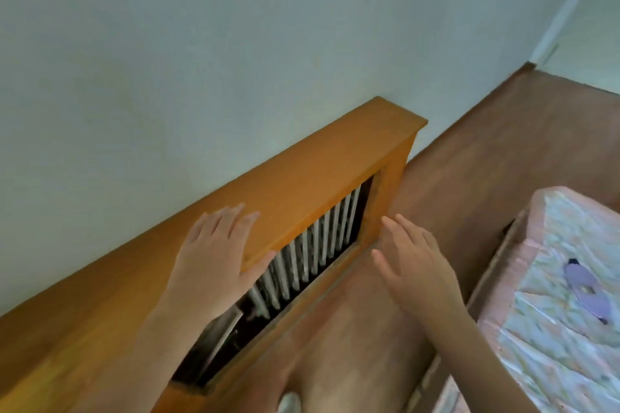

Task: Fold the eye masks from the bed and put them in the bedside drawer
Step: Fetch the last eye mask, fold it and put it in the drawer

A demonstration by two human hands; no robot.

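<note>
A purple eye mask [586, 288] with a dark strap lies flat on the bed [550, 339], which has a pale patterned cover and fills the right lower corner. My left hand [214, 258] is held out in front of me, fingers apart and empty, over the top of a wooden radiator cover. My right hand [416, 261] is also empty with fingers spread, hovering over the floor left of the bed. No drawer is in view.
An orange wooden radiator cover [302, 174] with white slats runs along the pale wall. Brown wooden floor [496, 151] lies between it and the bed. My foot [289, 403] shows at the bottom edge.
</note>
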